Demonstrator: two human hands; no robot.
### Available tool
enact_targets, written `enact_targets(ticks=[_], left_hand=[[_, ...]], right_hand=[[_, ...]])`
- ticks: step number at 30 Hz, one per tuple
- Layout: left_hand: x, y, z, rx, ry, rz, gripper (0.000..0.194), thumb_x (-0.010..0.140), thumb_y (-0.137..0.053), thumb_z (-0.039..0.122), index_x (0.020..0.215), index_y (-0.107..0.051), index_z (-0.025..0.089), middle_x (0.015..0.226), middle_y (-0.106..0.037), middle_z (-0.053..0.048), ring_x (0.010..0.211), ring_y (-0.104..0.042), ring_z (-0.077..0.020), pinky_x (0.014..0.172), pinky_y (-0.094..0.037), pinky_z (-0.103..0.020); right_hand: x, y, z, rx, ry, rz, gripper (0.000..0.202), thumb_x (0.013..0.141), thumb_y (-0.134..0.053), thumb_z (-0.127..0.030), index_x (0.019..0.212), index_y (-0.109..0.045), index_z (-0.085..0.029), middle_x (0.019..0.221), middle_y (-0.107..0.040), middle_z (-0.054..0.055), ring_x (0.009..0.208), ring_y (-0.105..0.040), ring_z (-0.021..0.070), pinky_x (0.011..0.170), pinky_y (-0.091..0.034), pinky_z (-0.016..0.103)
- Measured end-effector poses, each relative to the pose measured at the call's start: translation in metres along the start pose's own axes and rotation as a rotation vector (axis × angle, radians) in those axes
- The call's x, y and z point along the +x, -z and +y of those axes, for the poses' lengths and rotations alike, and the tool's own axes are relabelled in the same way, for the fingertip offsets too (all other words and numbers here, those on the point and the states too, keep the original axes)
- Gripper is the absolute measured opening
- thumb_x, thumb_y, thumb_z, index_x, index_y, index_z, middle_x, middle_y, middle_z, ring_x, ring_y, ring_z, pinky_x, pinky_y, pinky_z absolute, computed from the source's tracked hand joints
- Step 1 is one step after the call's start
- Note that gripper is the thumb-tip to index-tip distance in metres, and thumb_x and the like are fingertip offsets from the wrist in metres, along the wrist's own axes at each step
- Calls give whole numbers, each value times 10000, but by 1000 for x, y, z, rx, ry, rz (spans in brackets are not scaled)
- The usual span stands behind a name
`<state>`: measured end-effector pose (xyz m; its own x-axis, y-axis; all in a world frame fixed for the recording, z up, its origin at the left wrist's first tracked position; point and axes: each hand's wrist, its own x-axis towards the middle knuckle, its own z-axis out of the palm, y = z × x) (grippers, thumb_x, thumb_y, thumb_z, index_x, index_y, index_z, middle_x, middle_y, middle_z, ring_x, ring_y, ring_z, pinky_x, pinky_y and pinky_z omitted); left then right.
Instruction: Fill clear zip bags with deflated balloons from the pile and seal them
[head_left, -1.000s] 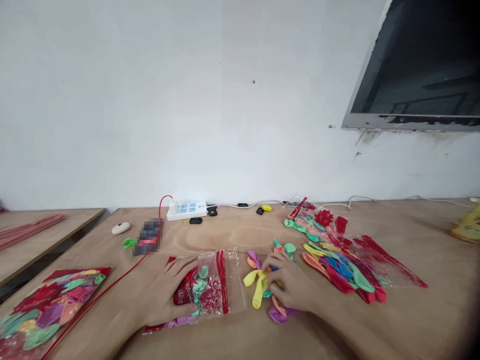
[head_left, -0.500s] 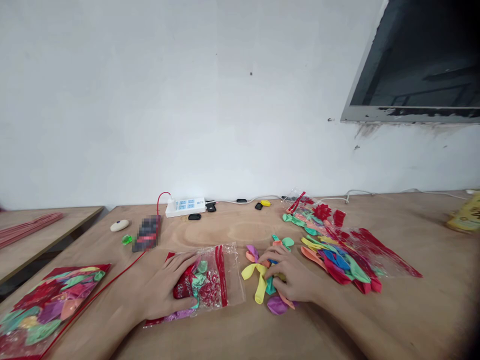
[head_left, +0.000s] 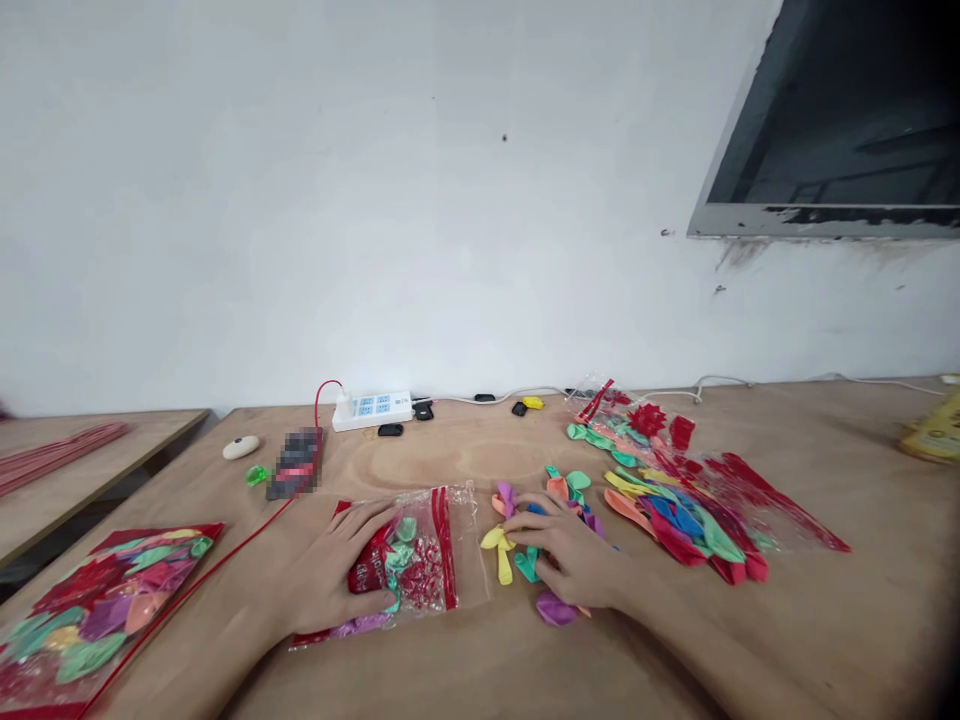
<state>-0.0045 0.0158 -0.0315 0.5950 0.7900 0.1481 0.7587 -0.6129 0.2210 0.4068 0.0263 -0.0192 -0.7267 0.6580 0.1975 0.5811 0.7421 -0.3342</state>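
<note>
My left hand (head_left: 341, 575) lies spread on a crinkly clear plastic bag (head_left: 420, 555), same as before. My right hand (head_left: 574, 550) curls over loose rubber balloons (head_left: 527, 564), right of the bag; can't tell if pinching. Yellow balloon (head_left: 502, 560) now looks shorter. Farther right: limp, fanned balloons (head_left: 679, 520).

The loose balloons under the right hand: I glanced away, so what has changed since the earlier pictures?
The right hand has reached farther left, its fingers near the yellow balloon, whose near end has shifted left and away from the person. Whether anything is gripped, I can't tell. The left hand still rests on the balloon bag.
</note>
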Motion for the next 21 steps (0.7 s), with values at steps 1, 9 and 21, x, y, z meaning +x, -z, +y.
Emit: enact_targets(ticks=[1,9,21], left_hand=[[0,-2,-2,-8,2,0,965,898,-715,705,1684,-286,346,1706,-381,-86,1460,-488,-389,1207,-428,-552],[-2,-10,-7,-40,6,24,972,892,-731,696,1681,-289,342,1705,-380,-80,1500,-445,-378,1230,-414,-544],[0,3,5,-59,6,16,1000,870,-760,661,1681,-295,310,1702,-382,-110,1487,-455,-410,1223,-408,-585]], right_hand=[[0,0,1,1,6,11,655,719,-532,-22,1299,-729,-256,1398,-681,27,1428,-457,309,1223,-357,531],[0,-3,2,82,64,255,768,833,-495,-57,1573,-469,-262,1610,-468,100,1479,-410,308,1227,-358,566],[78,-16,-30,-30,256,-75,337,1067,-539,-321,1335,-669,-163,1395,-660,140,1317,-546,291,1150,-445,490]])
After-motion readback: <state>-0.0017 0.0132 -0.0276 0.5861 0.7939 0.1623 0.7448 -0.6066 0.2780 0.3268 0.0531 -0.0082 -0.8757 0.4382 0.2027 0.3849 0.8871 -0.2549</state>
